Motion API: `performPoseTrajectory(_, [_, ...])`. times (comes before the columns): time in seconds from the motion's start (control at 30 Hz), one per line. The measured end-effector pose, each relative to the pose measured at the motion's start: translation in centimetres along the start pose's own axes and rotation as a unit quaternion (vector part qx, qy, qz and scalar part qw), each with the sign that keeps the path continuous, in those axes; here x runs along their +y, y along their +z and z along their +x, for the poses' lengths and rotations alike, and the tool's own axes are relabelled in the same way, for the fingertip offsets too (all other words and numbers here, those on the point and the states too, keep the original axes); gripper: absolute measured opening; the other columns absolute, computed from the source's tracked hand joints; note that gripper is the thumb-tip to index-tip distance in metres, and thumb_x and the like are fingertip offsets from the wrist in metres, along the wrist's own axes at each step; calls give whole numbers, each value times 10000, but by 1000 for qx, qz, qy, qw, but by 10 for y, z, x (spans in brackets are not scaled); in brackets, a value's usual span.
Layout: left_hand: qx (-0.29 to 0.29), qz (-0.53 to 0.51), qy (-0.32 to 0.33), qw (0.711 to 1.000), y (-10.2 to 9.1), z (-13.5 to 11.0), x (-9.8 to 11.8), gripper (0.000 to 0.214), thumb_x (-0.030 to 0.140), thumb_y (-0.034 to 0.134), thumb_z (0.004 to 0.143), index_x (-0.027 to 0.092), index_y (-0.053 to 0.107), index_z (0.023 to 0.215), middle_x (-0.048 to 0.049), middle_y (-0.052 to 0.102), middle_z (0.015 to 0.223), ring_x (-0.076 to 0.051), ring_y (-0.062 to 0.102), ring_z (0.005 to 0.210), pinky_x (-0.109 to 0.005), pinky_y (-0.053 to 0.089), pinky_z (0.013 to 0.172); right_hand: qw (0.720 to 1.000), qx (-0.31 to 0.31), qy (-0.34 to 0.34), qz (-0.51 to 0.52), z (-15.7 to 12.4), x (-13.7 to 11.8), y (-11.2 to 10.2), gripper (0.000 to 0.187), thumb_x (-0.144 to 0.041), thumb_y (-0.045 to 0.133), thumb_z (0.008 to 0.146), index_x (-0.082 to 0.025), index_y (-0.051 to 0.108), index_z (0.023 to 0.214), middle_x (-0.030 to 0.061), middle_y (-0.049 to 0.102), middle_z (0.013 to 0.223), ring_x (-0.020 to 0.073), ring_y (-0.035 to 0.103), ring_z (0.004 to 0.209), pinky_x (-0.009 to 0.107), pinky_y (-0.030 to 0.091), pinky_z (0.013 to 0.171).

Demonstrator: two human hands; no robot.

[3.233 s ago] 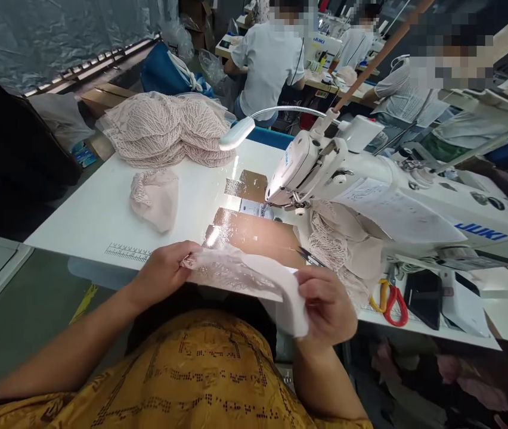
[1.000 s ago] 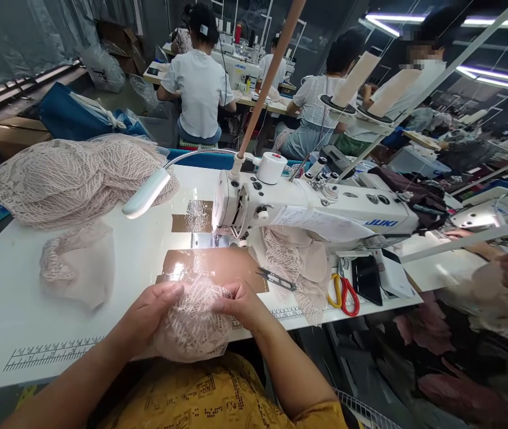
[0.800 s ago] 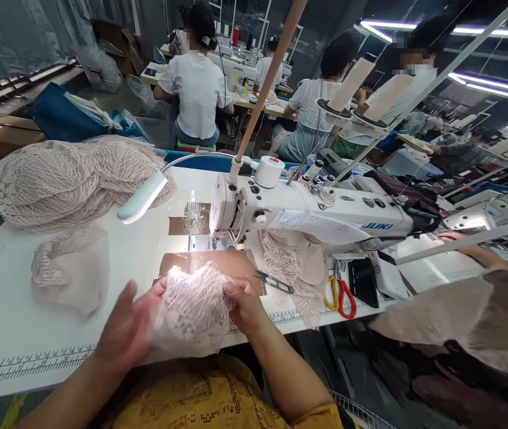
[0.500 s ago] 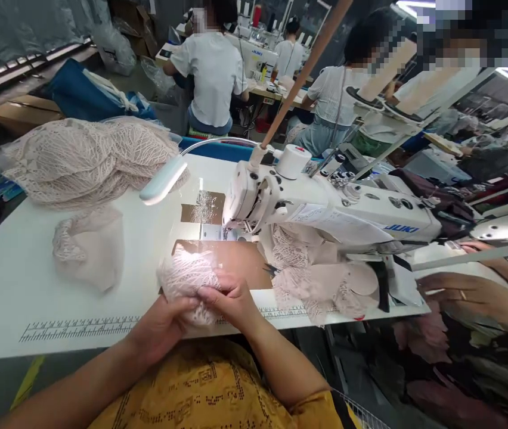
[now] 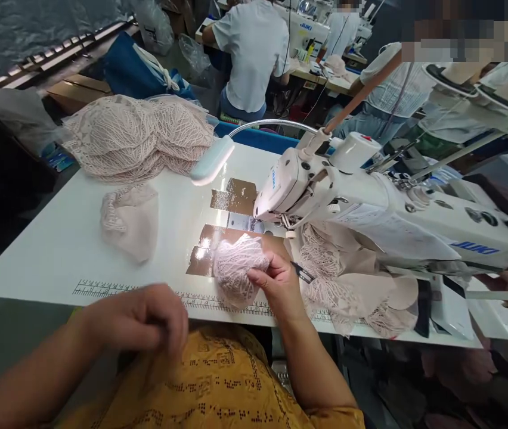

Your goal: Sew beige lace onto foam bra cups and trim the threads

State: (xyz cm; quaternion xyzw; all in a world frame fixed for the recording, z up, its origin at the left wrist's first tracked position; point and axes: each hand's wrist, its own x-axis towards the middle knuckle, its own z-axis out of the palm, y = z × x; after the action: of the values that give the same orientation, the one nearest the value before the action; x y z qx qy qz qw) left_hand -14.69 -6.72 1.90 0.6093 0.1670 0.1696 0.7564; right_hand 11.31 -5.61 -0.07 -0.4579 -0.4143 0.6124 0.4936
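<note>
My right hand (image 5: 284, 289) pinches a pale pink lace cup piece (image 5: 238, 271) between thumb and fingers at its right edge. The cup bulges up over the table edge ruler, in front of the sewing machine (image 5: 299, 190). My left hand (image 5: 146, 316) is off the lace, at the table's front edge over my yellow top; its fingers bend downward, smeared by motion, and their tips are hidden. Black thread snips (image 5: 302, 273) lie just right of my right hand. Another lace-and-mesh piece (image 5: 133, 220) rests on the white table (image 5: 70, 238) to the left.
A tall stack of lace cups (image 5: 138, 137) stands at the back left. More lace pieces (image 5: 361, 292) lie under and beside the machine arm. A lit lamp (image 5: 213, 161) hangs over the table near the needle. Co-workers sit beyond at other machines.
My left hand has let go of the lace cup and drawn back left toward my body. My right hand still holds it. The view has turned, shifting the scene rightward.
</note>
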Motion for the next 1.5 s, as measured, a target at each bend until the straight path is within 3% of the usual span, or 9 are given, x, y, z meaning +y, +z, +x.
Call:
performPoseTrajectory(0.1, [242,165,84,953,-11,4,17,485,239,749,750,257,635,1221,-84,660,1177,-250,619,1060,-348,508,935,987,-125,-32,-94,-6,-4,6,140,-312,781,729,-222,700,798,-5,692,786,159,620,731,286,497,710])
performPoseTrajectory(0.17, [288,250,65,922,-12,15,16,749,267,808,690,249,506,1375,-91,596,1285,-269,563,1154,-362,478,987,973,-180,-48,-137,-8,-6,13,105,-312,740,780,-222,706,824,4,699,808,168,627,755,296,491,728])
performPoseTrajectory(0.43, [218,228,29,949,4,30,-1,410,309,626,872,174,579,1256,-60,668,1066,-189,624,918,-261,503,812,972,-103,-112,-177,-9,-2,22,213,-343,675,825,-206,629,669,27,655,817,168,587,747,298,464,694])
performPoseTrajectory(0.63, [240,279,39,929,3,26,9,325,296,636,873,175,620,1174,-20,673,944,-148,604,817,-223,457,741,978,-99,-87,-163,-7,2,28,218,-334,661,822,-202,585,666,31,662,819,156,586,711,285,465,651])
performPoseTrajectory(0.77, [245,227,18,942,3,36,14,222,328,614,883,156,661,1015,-8,636,843,-135,567,761,-222,435,692,976,-100,-85,-172,-7,2,29,209,-339,661,818,-203,591,676,29,662,814,154,584,706,283,469,646])
performPoseTrajectory(0.97, [234,104,-10,967,1,47,7,228,337,587,884,119,648,857,-7,572,750,-122,517,687,-223,411,622,978,-115,-54,-167,-5,2,16,182,-375,691,808,-205,644,766,21,663,798,154,587,719,281,471,661])
performPoseTrajectory(1.1, [235,59,-15,970,1,50,6,195,314,600,880,123,636,863,-1,576,758,-113,519,697,-218,419,641,986,-132,-23,-101,0,-7,8,339,-466,753,737,-216,660,946,29,667,889,165,606,793,286,497,697])
performPoseTrajectory(1.3, [226,108,6,968,5,60,10,180,277,578,891,129,592,790,25,512,708,-87,460,645,-196,369,588,971,-135,-28,-195,2,-17,13,242,-403,656,837,-179,621,753,-24,560,656,100,486,588,226,390,542])
performPoseTrajectory(1.5, [169,63,-4,984,-1,64,10,268,314,709,789,153,496,808,46,448,724,-80,412,641,-186,349,566,962,-121,-69,-237,-4,-26,9,216,-362,633,840,-180,612,727,-28,549,638,95,455,566,219,361,516])
